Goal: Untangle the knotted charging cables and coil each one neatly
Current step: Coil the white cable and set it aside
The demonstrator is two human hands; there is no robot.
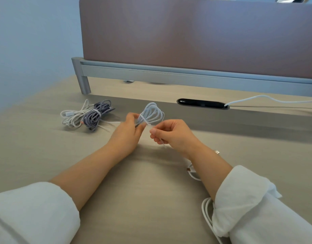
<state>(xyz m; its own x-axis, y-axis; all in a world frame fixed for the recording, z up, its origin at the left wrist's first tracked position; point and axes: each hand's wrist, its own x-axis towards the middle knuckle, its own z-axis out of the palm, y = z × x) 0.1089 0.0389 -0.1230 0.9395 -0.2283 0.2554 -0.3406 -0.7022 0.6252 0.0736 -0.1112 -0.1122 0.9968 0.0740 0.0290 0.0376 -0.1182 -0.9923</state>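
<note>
The coil (152, 111) is pinched at its waist by the left hand (128, 131), loops fanning beyond the fingertips. The tie (144, 120) is pinched by the right hand (171, 133) — best drawn snug, loops kept flat.

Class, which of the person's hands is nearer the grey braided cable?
Left. The left hand, holding the white coil, is just right of the grey cable; the right hand, pinching the tie, is farther right.
</note>
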